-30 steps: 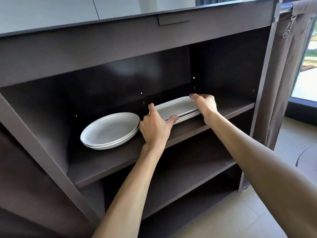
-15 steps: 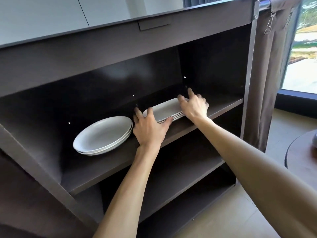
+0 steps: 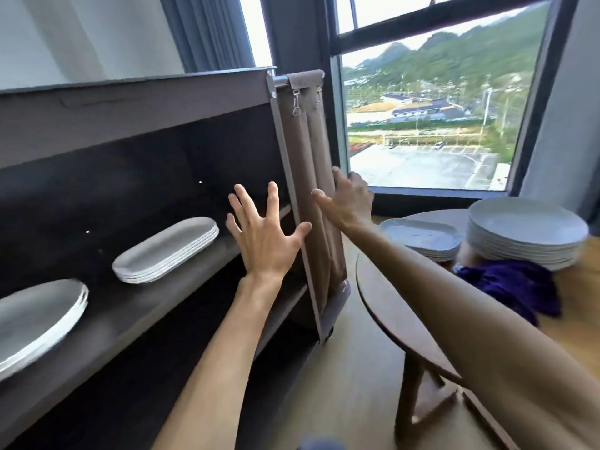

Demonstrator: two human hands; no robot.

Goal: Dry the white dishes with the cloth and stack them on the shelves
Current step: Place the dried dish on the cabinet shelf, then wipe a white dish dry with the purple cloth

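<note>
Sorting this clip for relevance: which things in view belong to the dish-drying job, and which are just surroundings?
Job:
oval plates and round plates on the shelf
round stack and oval stack on the table
purple cloth
left hand, right hand, both empty

Surroundings:
brown curtain
window

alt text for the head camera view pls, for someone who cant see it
Both empty hands, left hand and right hand, fingers spread, hang between a dark shelf unit and a round wooden table. The shelf holds oblong plates and round plates; the table holds more white stacks and a purple cloth.
</note>
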